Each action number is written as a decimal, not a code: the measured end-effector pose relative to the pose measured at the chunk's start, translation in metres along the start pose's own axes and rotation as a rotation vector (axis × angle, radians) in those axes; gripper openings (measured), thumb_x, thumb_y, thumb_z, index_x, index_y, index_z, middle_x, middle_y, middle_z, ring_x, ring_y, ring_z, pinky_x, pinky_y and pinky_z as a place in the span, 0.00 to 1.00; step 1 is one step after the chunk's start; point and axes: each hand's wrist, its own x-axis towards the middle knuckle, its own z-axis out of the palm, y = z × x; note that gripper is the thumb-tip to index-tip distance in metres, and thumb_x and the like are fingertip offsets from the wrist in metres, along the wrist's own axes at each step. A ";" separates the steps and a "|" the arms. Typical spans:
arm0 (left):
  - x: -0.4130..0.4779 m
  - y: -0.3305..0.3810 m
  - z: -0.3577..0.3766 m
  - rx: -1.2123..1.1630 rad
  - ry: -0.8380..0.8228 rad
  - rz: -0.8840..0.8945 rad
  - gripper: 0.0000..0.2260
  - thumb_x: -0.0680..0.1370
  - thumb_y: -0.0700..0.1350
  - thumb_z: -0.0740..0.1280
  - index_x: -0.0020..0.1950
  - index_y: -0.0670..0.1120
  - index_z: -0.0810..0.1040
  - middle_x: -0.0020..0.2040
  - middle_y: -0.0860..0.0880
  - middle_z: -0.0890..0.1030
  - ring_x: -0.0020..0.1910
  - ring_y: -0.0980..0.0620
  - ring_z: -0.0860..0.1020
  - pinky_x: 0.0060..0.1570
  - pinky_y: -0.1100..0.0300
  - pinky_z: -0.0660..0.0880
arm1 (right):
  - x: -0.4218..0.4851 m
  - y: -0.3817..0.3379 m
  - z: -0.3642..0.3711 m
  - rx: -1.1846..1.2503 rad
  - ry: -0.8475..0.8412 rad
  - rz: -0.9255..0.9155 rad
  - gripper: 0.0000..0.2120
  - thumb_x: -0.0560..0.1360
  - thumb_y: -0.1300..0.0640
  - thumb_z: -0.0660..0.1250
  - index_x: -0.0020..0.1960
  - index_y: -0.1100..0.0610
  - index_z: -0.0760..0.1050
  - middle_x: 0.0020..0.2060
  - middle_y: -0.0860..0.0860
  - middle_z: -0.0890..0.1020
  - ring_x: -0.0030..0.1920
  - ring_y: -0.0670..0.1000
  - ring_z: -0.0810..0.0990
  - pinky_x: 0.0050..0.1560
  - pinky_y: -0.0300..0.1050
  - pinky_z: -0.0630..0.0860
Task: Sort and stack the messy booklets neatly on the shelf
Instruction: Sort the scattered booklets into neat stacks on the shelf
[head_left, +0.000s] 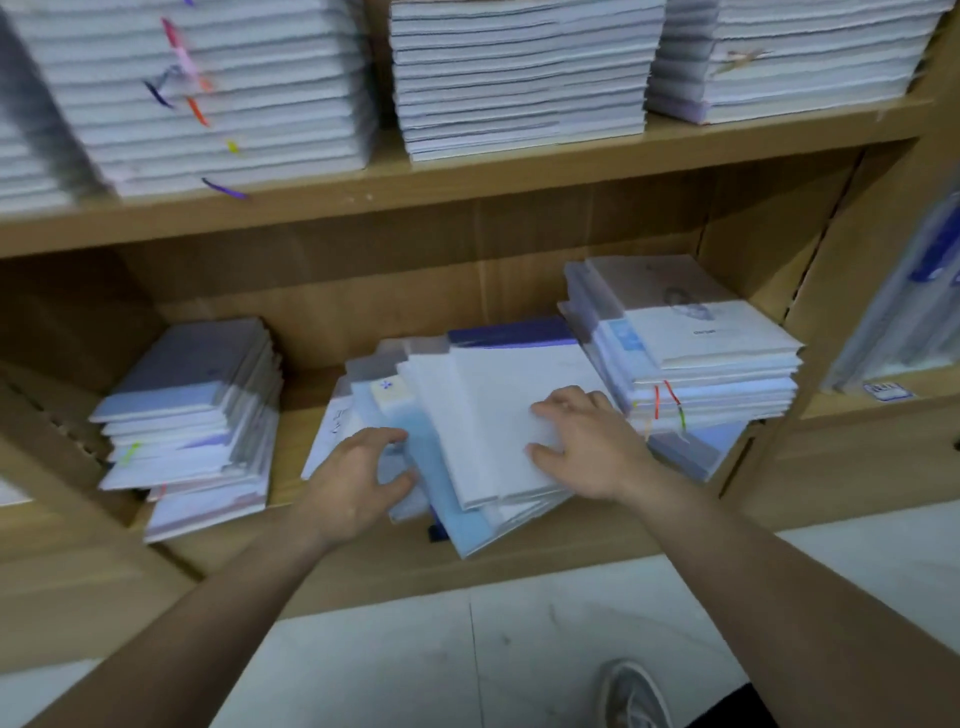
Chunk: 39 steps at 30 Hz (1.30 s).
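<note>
The messy pile of booklets (483, 415) lies in the middle of the lower shelf (296, 415). It is fanned out and crooked, and its front corner hangs over the shelf's edge. My right grip (582, 441) is released: the fingers lie flat on the top white booklet (493, 395) and press on it. My left grip (358, 467) grasps the left side of the pile, with thumb and curled fingers around the pale covers there.

One booklet in the pile has a cream tag (387, 397) with a small blue mark like a flower; I cannot read any words on it. A dark blue cover (514, 330) shows at the back of the pile.

Just to the right, touching the pile, stands a taller right stack (691, 353). Its top cover has a short dark print that is too blurred to read, and red, orange and green tabs stick out at the front. Well apart on the left is a leaning left stack (192, 415). On the upper board (467, 176) there are high white stacks (519, 78). Below are the floor tiles (415, 649) and my shoe (631, 691).
</note>
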 end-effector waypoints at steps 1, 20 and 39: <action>-0.002 -0.006 0.002 -0.014 -0.010 -0.011 0.22 0.78 0.52 0.70 0.71 0.49 0.73 0.68 0.51 0.75 0.62 0.52 0.75 0.56 0.65 0.69 | 0.004 -0.005 0.003 -0.028 -0.005 0.004 0.28 0.79 0.40 0.60 0.77 0.47 0.64 0.73 0.49 0.64 0.70 0.57 0.64 0.70 0.50 0.65; 0.031 0.003 0.034 -0.151 0.005 -0.002 0.41 0.75 0.69 0.62 0.80 0.53 0.50 0.75 0.54 0.63 0.74 0.54 0.51 0.71 0.53 0.62 | 0.038 0.006 0.006 0.010 -0.086 0.211 0.39 0.75 0.28 0.56 0.80 0.40 0.49 0.80 0.45 0.48 0.79 0.59 0.47 0.78 0.55 0.49; 0.035 0.049 0.068 -0.221 0.058 -0.171 0.48 0.70 0.70 0.67 0.79 0.47 0.48 0.78 0.48 0.57 0.77 0.45 0.56 0.73 0.39 0.60 | 0.007 0.022 0.011 0.092 0.042 0.020 0.43 0.68 0.27 0.50 0.78 0.45 0.60 0.80 0.45 0.58 0.78 0.51 0.56 0.77 0.47 0.53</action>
